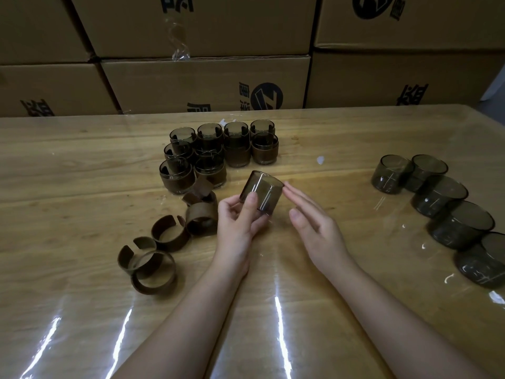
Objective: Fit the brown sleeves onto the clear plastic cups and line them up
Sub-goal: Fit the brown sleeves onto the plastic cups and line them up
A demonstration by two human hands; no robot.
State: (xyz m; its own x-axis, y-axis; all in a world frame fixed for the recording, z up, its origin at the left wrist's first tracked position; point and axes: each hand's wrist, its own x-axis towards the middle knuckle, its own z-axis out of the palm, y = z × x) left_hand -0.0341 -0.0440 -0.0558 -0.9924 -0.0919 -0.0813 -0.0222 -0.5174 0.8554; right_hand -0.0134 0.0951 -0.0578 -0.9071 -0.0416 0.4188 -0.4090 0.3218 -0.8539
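- Clear smoky plastic — the cup (261, 192) in hand — is held above the table (82, 170) just ahead of the person, tilted so its long axis leans away and to the left, with the rim toward the far left and the base toward the near right.
- Left hand (237, 220) has the cup: the thumb lies across its near wall and the other fingers (262, 218) curl under it, a light pinch rather than a full fist.
- Right hand (314, 228) is beside it with fingers straight and slightly spread, the tips just touching the cup's right edge, holding nothing.
- Loose brown sleeves (161, 242) lie on the table to the left of the left hand, the closest one (200, 218) just beside it — so the left side is nearer the next sleeve, while the free right hand would have to cross over.
- Bare cups (440, 196) wait in a curved line well off to the right.
- Farther back, the finished cups (218, 151) with sleeves on stand in rows, and cardboard boxes (205, 83) are stacked behind the table.
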